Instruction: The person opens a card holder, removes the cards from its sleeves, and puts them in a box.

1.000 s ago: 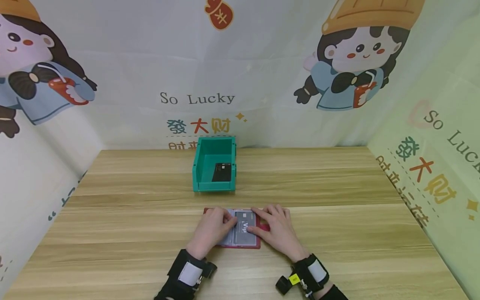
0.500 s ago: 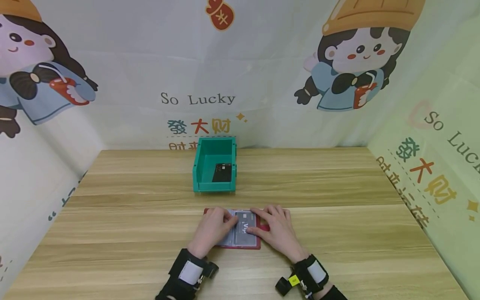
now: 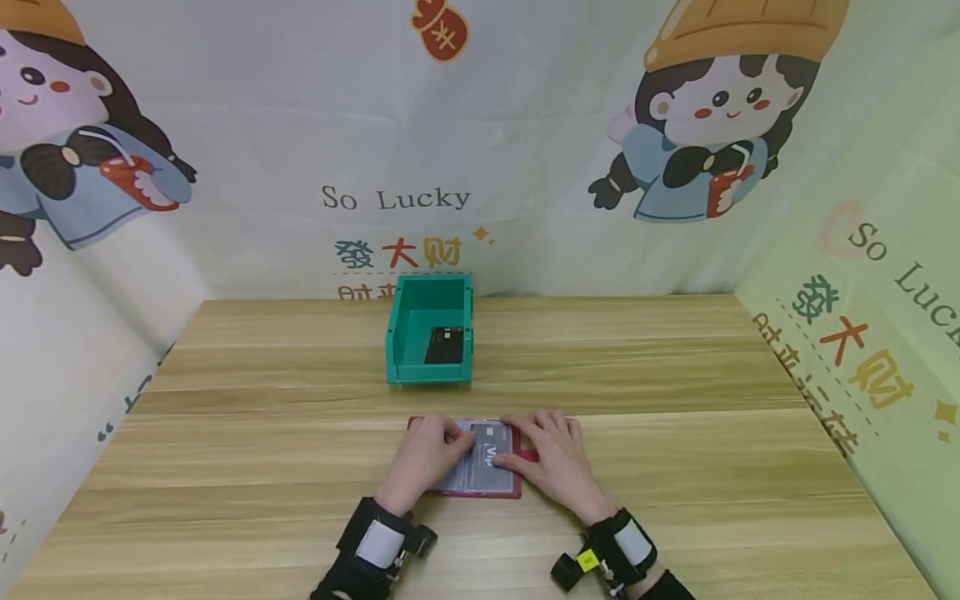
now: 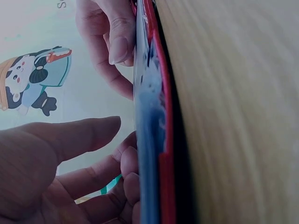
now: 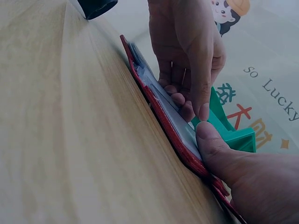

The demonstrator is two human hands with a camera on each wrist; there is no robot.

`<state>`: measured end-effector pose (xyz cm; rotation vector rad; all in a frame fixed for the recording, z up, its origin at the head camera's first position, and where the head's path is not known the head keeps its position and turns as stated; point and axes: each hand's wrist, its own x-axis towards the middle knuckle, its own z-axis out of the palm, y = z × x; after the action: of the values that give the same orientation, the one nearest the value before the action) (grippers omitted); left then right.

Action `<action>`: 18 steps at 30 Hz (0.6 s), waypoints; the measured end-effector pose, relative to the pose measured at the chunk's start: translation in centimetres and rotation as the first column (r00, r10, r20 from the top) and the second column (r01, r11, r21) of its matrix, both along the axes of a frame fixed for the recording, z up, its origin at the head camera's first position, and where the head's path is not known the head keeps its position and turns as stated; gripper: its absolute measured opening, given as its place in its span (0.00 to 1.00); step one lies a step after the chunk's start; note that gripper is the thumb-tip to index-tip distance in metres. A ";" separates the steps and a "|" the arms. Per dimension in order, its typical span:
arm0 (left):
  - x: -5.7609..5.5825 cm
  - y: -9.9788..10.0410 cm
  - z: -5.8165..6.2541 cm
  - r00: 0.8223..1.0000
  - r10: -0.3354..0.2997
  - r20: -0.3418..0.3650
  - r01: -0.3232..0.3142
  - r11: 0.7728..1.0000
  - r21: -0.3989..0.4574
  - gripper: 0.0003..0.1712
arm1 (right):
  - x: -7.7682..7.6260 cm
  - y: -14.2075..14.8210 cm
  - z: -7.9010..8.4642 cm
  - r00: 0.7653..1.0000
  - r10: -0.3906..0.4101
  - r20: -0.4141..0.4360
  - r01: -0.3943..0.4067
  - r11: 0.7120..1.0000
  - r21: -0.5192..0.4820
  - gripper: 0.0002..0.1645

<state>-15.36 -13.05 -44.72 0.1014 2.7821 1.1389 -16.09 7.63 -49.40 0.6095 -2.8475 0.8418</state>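
Note:
A red card holder (image 3: pixel 517 485) lies spread on the table, its clear sleeves (image 3: pixel 452 482) showing. A grey VIP card (image 3: pixel 491 475) sits in the right-hand sleeve. My left hand (image 3: pixel 423 458) rests on the left page with bent fingers touching the sleeves; in the left wrist view its thumb (image 4: pixel 100 133) stands off the page, and nothing shows between thumb and fingers. My right hand (image 3: pixel 558 462) lies over the holder's right edge, thumb on the VIP card, index finger at the top edge. The right thumb (image 5: pixel 210 140) presses the page in the right wrist view.
Behind the holder stands a teal bin (image 3: pixel 429 373) with a black card (image 3: pixel 444 346) lying in it. The wooden table (image 3: pixel 675 358) ends at a printed cloth backdrop (image 3: pixel 540 250). Black straps with small cameras are on both wrists.

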 end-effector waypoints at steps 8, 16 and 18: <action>-0.1 -0.2 -0.1 1.000 -0.003 0.003 0.003 1.000 0.029 0.11 | 0.1 0.0 0.0 1.000 -0.004 0.004 0.004 1.000 0.007 0.33; -0.2 -0.2 -0.1 1.000 0.007 0.006 -0.008 0.999 0.044 0.11 | 0.0 -0.1 0.1 1.000 -0.005 0.002 0.005 1.000 0.016 0.33; -0.2 -0.2 -0.1 1.000 0.008 0.011 -0.008 0.999 0.048 0.11 | 0.0 -0.1 0.1 1.000 -0.005 0.005 0.005 1.000 0.014 0.33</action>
<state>-15.57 -13.27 -44.77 0.0886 2.7488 1.2046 -16.09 7.53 -49.29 0.6026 -2.8610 0.8241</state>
